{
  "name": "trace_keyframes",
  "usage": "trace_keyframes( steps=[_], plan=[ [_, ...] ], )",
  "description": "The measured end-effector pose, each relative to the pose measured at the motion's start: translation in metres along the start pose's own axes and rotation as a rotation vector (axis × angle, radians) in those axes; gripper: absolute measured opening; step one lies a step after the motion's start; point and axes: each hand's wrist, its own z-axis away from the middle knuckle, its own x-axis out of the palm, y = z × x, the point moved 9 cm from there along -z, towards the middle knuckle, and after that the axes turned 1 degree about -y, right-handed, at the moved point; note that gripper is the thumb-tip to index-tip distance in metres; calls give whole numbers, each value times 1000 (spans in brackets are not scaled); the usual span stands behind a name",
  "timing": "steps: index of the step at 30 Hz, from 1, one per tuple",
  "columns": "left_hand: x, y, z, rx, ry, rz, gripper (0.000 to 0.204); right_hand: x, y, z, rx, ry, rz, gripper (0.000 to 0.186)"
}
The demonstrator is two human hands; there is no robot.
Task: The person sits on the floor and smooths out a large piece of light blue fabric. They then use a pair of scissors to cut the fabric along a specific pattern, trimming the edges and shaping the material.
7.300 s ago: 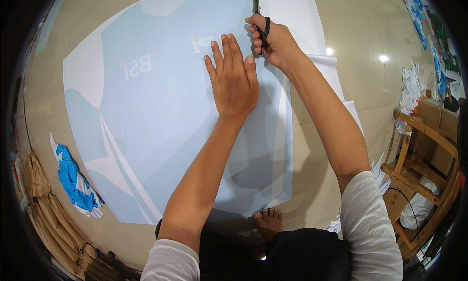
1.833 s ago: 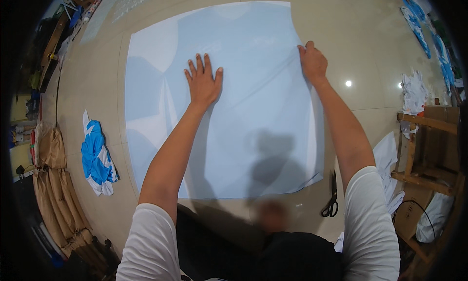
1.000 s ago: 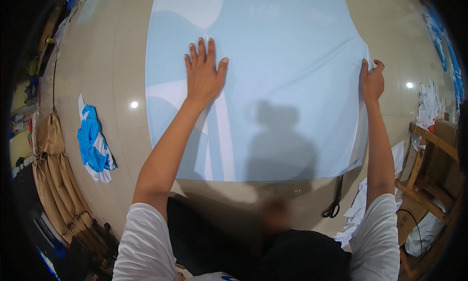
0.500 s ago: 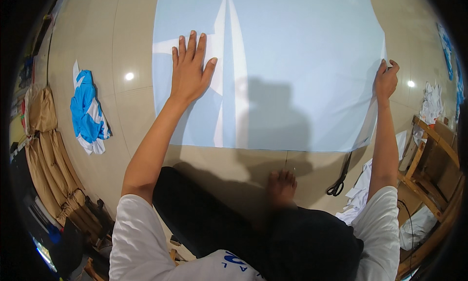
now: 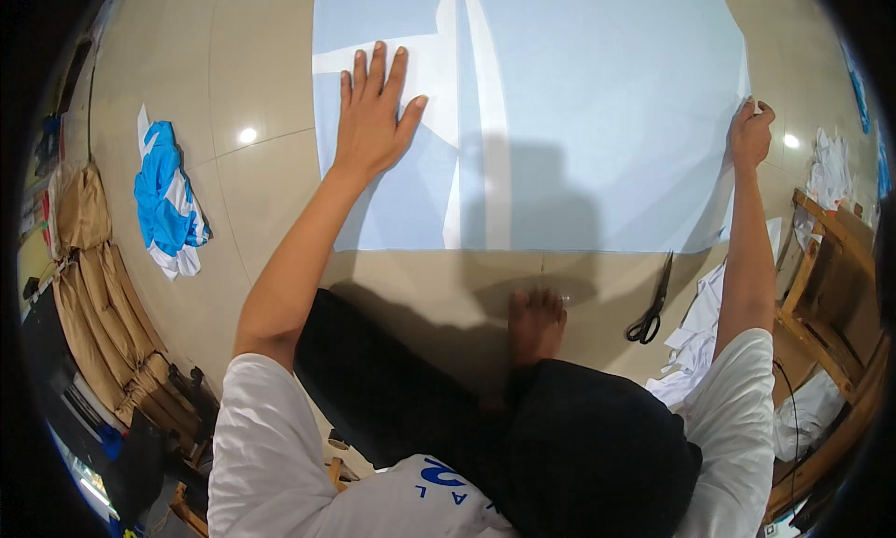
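Note:
A large light blue sheet of thin material, perhaps cloth [image 5: 644, 81], lies spread on the floor in front of me, with white pointed shapes on its left part. My left hand [image 5: 376, 118] rests flat on that part, palm down and fingers spread. At the sheet's right edge, my right hand [image 5: 750, 135] is closed, pinching the rim between thumb and fingers and lifting it slightly. Black-handled scissors [image 5: 646, 325] lie on the floor just below the near edge, their tips close to it.
A crumpled blue and white cloth piece [image 5: 168, 197] lies at the left. White scraps [image 5: 695, 337] are by my right arm, beside a wooden frame [image 5: 821, 295]. Brown fabric [image 5: 98, 305] is along the far left. My bare foot [image 5: 537, 323] is near the sheet.
The sheet has shifted a little to the right, both hands moving with it. The whole view has also shifted slightly. My right hand keeps its pinch on the edge.

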Motion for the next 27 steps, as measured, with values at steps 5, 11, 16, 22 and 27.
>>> trace_keyframes(
  steps=[5,11,16,22,27],
  plan=[
    [-1,-7,45,4,-98,-21,77,-16,42,42,21,-37,20,55],
    [-6,25,97,59,-180,-27,83,-51,68,108,80,-33,-103,55],
    [11,73,123,44,-241,10,89,-101,84,188,-65,127,-232,49],
    [9,45,142,-28,-203,-58,88,-138,11,341,-407,101,-443,44],
    [8,50,151,27,-217,-30,75,-122,-58,417,-586,-97,-470,45]
  ],
)
